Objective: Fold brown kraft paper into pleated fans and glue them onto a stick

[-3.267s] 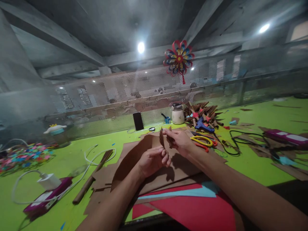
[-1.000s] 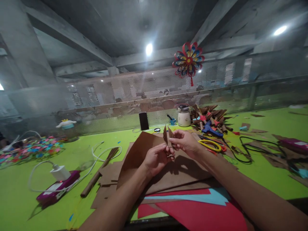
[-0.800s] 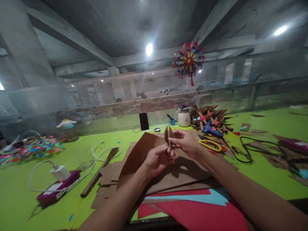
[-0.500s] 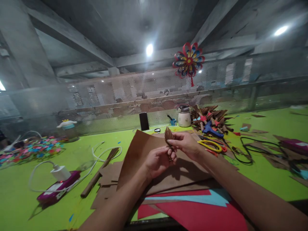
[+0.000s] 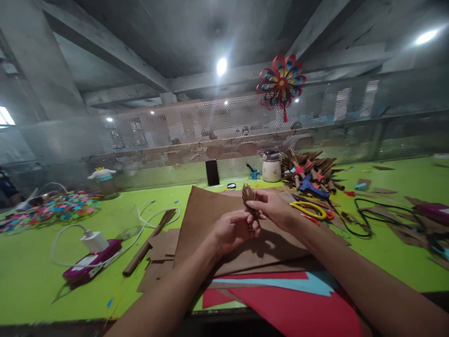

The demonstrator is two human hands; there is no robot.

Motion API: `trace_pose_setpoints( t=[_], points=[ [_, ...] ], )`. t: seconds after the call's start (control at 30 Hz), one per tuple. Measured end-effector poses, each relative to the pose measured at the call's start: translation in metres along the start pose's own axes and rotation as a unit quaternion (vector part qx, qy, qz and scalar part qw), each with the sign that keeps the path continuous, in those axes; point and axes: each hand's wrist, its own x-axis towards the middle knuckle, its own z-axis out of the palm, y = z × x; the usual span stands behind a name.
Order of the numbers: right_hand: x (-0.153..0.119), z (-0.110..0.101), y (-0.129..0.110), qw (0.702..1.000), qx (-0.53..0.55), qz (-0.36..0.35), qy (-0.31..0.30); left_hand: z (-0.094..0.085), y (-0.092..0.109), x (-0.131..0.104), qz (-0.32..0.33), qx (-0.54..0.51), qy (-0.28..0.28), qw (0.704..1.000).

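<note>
A small pleated fan of brown paper (image 5: 248, 196) is held upright between both hands near the middle of the view. My left hand (image 5: 235, 230) is closed round its lower end, palm turned up. Against its right side, my right hand (image 5: 271, 207) pinches the folds with thumb and fingers. Beneath the hands lie large brown paper sheets (image 5: 203, 210), with red paper (image 5: 298, 309) and light blue paper (image 5: 315, 283) under their near edge.
A purple power strip (image 5: 79, 271), white cable and rolled brown paper (image 5: 147, 248) lie left. Behind stand a dark phone (image 5: 212, 172) and pale jar (image 5: 271, 168). At right are yellow-handled scissors (image 5: 310, 210), a blue glue gun (image 5: 312, 187) and folded brown pieces (image 5: 326, 164).
The fan's pleats are spread a little wider than before. Both hands keep their hold on it. The whole view has shifted slightly, with the background moved right and up.
</note>
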Motion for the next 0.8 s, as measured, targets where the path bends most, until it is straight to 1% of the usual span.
trace_pose_setpoints(
  t=[0.13,0.2,0.27,0.37,0.47,0.53,0.57,0.6,0.67,0.73,0.77,0.8],
  points=[
    [-0.002,0.000,0.003,0.999,-0.013,0.042,-0.002,-0.001,-0.002,0.001,-0.015,-0.002,-0.011,1.000],
    [-0.002,-0.001,0.006,0.998,-0.017,0.058,0.008,-0.001,-0.003,0.001,-0.032,0.003,-0.011,0.999],
    [0.000,-0.004,0.008,0.998,-0.011,0.059,0.029,-0.001,-0.003,0.002,-0.044,0.008,-0.002,0.999],
    [0.005,-0.014,0.010,0.996,-0.005,0.047,0.072,-0.003,-0.003,0.004,-0.050,0.049,0.037,0.997],
    [0.010,-0.032,0.013,0.991,-0.009,0.039,0.130,-0.007,-0.001,0.006,-0.020,0.113,0.102,0.988],
    [0.013,-0.043,0.018,0.986,0.011,0.036,0.161,-0.007,0.003,0.006,0.002,0.154,0.130,0.979],
    [0.014,-0.047,0.022,0.986,0.027,0.043,0.162,-0.005,0.007,0.006,0.013,0.174,0.139,0.975],
    [0.014,-0.049,0.027,0.986,0.045,0.058,0.147,-0.002,0.012,0.005,0.027,0.190,0.146,0.970],
    [0.013,-0.048,0.036,0.988,0.076,0.099,0.089,0.008,0.030,-0.001,0.069,0.220,0.152,0.961],
    [0.010,-0.040,0.046,0.986,0.075,0.143,0.028,0.018,0.055,-0.013,0.120,0.253,0.146,0.949],
    [0.008,-0.036,0.050,0.985,0.059,0.161,0.012,0.022,0.069,-0.022,0.142,0.280,0.156,0.937],
    [0.007,-0.031,0.053,0.984,0.034,0.175,0.002,0.023,0.084,-0.033,0.156,0.315,0.180,0.919]
  ],
)
